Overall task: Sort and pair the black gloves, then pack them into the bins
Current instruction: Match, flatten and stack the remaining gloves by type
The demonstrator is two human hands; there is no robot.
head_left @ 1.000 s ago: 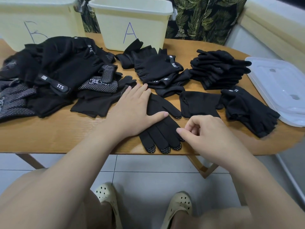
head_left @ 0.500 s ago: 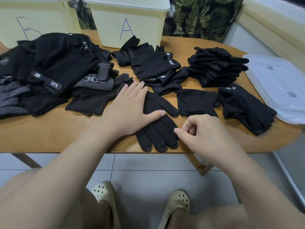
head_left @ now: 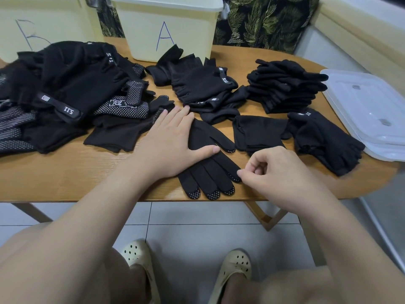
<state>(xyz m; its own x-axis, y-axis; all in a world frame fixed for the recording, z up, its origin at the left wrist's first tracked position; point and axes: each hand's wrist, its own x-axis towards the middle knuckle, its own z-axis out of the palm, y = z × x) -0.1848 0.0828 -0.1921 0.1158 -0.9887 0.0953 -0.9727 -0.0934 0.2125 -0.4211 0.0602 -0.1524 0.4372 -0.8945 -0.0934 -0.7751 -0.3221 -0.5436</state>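
A rounded wooden table [head_left: 65,172] stood over pale floor tiles, with a leaf-print curtain [head_left: 263,23] behind it. At 12 o'clock sat a cream plastic bin marked A [head_left: 166,25], at 10 o'clock a second cream bin with a handwritten letter [head_left: 43,25], and at 3 o'clock clear plastic lids [head_left: 368,115]. The left hand [head_left: 173,141] lay flat, fingers straight, pressing the cuff end of a thin black dotted-fingertip glove [head_left: 210,172] at the near edge. The right hand [head_left: 282,172], fingers curled, pinched at that glove's outermost fingertip; whether cloth was actually caught could not be told. A loose heap of black gloves [head_left: 72,95] lay at 9 o'clock, a neat stack of black gloves [head_left: 285,86] at 1 o'clock. The glove's fingertips overhung the edge, so a sharp tug could probably drag it floorward, or a mismatched mate might be taken from the heap
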